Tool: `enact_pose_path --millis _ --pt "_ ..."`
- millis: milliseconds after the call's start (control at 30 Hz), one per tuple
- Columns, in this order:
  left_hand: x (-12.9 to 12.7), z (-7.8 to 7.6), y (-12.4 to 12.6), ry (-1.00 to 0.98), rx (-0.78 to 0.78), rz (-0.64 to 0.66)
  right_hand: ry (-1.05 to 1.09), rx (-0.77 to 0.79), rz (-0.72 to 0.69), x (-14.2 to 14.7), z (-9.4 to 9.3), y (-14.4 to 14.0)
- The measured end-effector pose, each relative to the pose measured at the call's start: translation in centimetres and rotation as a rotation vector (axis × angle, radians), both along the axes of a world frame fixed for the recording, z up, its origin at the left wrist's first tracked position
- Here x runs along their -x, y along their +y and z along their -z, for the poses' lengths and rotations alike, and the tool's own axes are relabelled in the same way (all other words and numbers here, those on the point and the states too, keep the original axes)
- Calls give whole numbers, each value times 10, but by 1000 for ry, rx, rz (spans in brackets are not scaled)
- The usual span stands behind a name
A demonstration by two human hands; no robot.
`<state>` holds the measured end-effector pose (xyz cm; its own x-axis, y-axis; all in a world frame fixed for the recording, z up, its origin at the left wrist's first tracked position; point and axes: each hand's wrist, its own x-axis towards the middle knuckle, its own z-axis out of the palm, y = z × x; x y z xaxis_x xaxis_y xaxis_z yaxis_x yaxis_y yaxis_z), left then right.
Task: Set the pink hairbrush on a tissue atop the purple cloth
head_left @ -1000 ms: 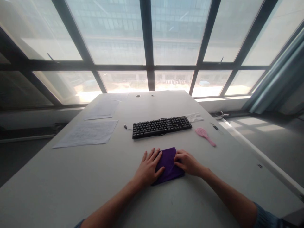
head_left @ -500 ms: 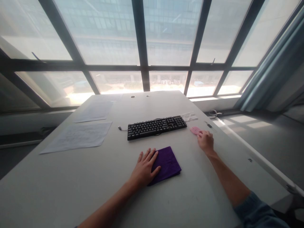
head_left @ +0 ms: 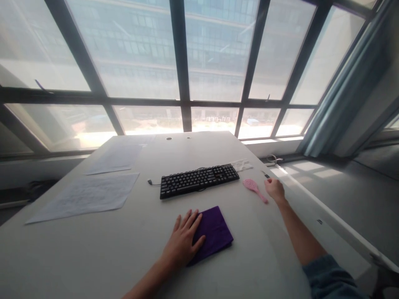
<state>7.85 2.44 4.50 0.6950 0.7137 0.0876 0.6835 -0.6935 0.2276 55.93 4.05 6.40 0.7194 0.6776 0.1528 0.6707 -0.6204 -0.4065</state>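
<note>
A folded purple cloth (head_left: 215,233) lies on the white table (head_left: 93,257) in front of me. My left hand (head_left: 183,241) rests flat on the cloth's left part, fingers spread. Far out to the right, my right hand (head_left: 274,189) sits near the table's right edge, fingers loosely curled. It is just right of a pink hairbrush (head_left: 254,189) and close to a small dark object (head_left: 266,175). I cannot tell whether it grips anything.
A black keyboard (head_left: 199,181) lies behind the cloth, with a white item (head_left: 241,165) at its right end. Two paper sheets (head_left: 84,195) (head_left: 114,158) lie at the left. Large windows stand beyond the table, and a blue curtain (head_left: 336,95) hangs at the right.
My right hand left the purple cloth, reached to the pink hairbrush, and now sits just past it to the right. The left hand stayed on the cloth. My view tilted up.
</note>
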Motion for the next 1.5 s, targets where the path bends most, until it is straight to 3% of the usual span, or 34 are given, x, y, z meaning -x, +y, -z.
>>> enact_pose_path --millis 233,333,467,567,700,833,967,1200,1300,1400,1500 --pt "1 -9 -3 -9 38 3 0 33 109 -38 -5 37" --pt "1 -10 -4 -14 42 3 39 52 76 -43 -3 40" --pt "4 -9 -6 -24 30 9 92 -121 -54 -37 1 34" --pt "9 -7 -7 -18 10 27 108 -214 -111 -15 11 23" --pt "18 -4 -8 0 -14 38 110 -168 -207 20 21 8" --pt "27 -3 -6 5 -47 26 130 -53 -275 34 13 -1" --pt "42 -1 -2 8 -90 -46 205 -42 -399 58 6 -16" --pt "60 -3 9 14 -122 -115 238 -77 -616 197 8 -63" --pt "57 -4 9 19 -114 -115 253 -40 -669 238 5 -71" --pt "55 -4 5 -3 -112 -112 302 -84 -713 245 5 -68" --pt "57 -6 8 -62 -106 -111 312 -225 -682 222 5 -51"
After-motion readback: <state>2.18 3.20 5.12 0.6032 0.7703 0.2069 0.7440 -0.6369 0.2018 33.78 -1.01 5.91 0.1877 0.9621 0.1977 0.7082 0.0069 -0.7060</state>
